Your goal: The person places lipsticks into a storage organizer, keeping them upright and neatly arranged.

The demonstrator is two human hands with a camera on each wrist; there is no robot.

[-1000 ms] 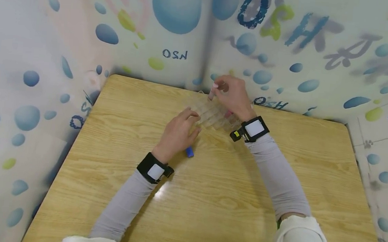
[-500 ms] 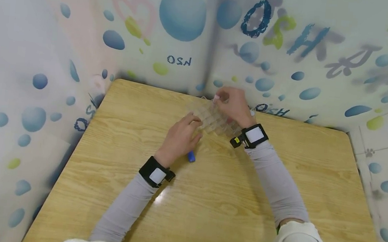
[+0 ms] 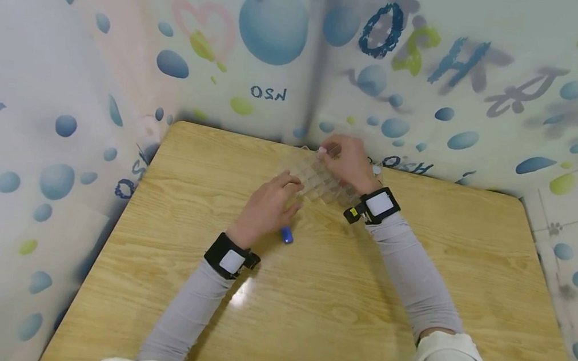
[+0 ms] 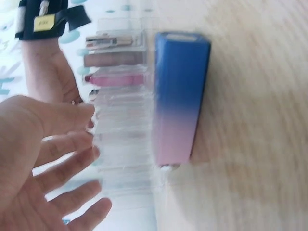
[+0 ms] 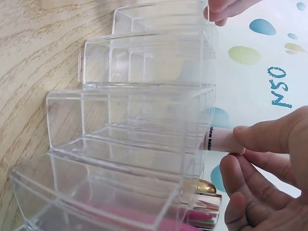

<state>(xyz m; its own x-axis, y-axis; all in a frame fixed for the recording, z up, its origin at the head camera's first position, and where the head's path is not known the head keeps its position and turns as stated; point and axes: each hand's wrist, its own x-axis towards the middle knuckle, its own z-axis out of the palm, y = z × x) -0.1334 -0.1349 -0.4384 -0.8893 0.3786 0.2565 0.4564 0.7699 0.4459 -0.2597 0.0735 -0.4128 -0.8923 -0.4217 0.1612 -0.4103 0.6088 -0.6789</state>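
A clear stepped organizer [image 5: 130, 110] with many compartments stands at the back of the table, against the wall. My right hand [image 3: 349, 163] pinches a pale pink lipstick tube [image 5: 224, 139] by its upper end, between thumb and fingers. Its lower end sits within one of the organizer's back compartments. My left hand [image 3: 268, 207] is at the organizer's left end, fingers spread and slightly bent, fingertips at its edge. Other cosmetic tubes, among them a bright pink tube [image 4: 118, 79] and a brownish tube [image 4: 113, 59], stand in the organizer near my right hand.
A blue-to-pink box [image 4: 180, 91] lies on the wooden table [image 3: 310, 297] in front of the organizer, partly under my left hand in the head view. Behind the organizer rises a patterned wall [image 3: 213, 99].
My right hand has lowered the lipstick tube into the organizer; less of it shows above the compartments. The left hand stays at the organizer's left end. The head view has tilted slightly.
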